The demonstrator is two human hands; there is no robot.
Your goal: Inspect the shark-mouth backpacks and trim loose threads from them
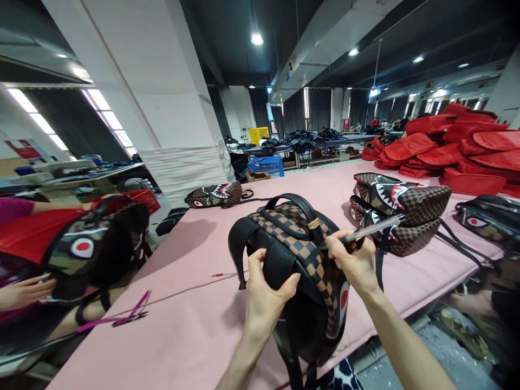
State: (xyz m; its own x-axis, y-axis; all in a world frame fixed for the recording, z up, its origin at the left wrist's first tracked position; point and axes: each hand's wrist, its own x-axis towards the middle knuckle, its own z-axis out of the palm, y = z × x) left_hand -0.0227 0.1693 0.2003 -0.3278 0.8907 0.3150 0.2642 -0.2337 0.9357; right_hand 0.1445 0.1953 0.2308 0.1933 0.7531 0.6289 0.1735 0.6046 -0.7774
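Observation:
A brown-and-black checkered backpack with black straps stands tilted on the pink table. My left hand is closed on the black padded part of its back, thumb and fingers spread around it. My right hand pinches a slim, clear pen-like tool with a dark end, close to the checkered side. Its exact kind is not plain. A black carry handle with a gold clasp arches over the top of the backpack. A red-and-white eye patch shows on its right side.
Two stacked checkered bags lie to the right, before a heap of red bags. Another checkered bag is at the far edge. Purple-handled snips lie left on the pink table. A co-worker at left handles a camouflage bag.

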